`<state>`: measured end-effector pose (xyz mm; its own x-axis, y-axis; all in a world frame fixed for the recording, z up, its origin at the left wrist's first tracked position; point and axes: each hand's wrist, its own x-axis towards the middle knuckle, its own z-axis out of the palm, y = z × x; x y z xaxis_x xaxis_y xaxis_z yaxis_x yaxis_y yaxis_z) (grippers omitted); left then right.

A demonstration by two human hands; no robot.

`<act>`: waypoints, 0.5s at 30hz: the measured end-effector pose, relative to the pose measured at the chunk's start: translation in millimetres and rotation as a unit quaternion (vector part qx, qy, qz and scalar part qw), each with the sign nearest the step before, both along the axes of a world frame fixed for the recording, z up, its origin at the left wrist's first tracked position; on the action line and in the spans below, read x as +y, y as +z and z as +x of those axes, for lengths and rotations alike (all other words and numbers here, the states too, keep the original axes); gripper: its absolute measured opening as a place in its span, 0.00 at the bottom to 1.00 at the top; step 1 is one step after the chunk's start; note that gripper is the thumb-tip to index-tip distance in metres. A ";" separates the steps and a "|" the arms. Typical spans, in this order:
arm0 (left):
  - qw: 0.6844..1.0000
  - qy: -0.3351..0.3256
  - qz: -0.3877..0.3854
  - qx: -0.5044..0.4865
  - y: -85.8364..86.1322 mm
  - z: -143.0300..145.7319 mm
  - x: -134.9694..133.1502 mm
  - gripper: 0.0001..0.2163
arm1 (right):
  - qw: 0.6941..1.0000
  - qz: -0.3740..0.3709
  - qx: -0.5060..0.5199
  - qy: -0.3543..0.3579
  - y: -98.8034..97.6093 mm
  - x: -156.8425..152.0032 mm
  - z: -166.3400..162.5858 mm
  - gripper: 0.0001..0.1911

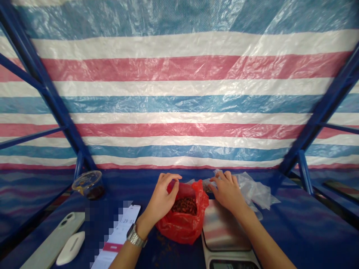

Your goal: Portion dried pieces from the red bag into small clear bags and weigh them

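Note:
A red plastic bag (182, 228) stands with its mouth open, and small reddish-brown dried pieces (185, 206) fill its inside. Over the bag's left rim is my left hand (164, 196), its fingers curved and a gap showing between thumb and forefinger. My right hand (228, 190) reaches past the far edge of a digital scale (226, 228), to the right of the red bag. Its fingers are bent and apart, close to a small clear bag (206, 186) with brownish contents; whether they touch it is hard to see. The scale's metal plate carries nothing.
Crumpled clear plastic bags (254, 190) lie behind and right of the scale. On the left are a clear cup of dark liquid (91, 186), a lit phone (123, 228), a pale phone (54, 239) and a white earbud case (70, 248). Blue metal bars (56, 104) frame a striped tarp (179, 87).

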<state>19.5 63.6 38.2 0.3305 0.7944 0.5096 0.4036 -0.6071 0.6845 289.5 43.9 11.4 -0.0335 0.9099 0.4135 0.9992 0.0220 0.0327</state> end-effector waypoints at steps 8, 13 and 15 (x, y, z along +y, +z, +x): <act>1.000 0.008 0.007 0.002 1.4 -1.2 0.7 0.09 | 0.993 -0.100 -0.020 -0.065 -7.4 0.7 6.1 0.19; 1.000 0.005 0.004 0.011 1.6 -0.5 -0.2 0.09 | 0.990 -0.131 0.019 -0.042 -8.6 3.7 9.9 0.15; 1.000 0.004 0.002 0.012 2.1 -0.8 -0.5 0.09 | 0.988 -0.143 0.043 -0.042 -10.9 5.5 12.5 0.13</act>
<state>18.8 63.1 40.3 0.3366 0.7956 0.5038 0.4254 -0.6057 0.6724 302.0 49.4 0.5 0.0717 0.9878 0.1379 0.9967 -0.0657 -0.0476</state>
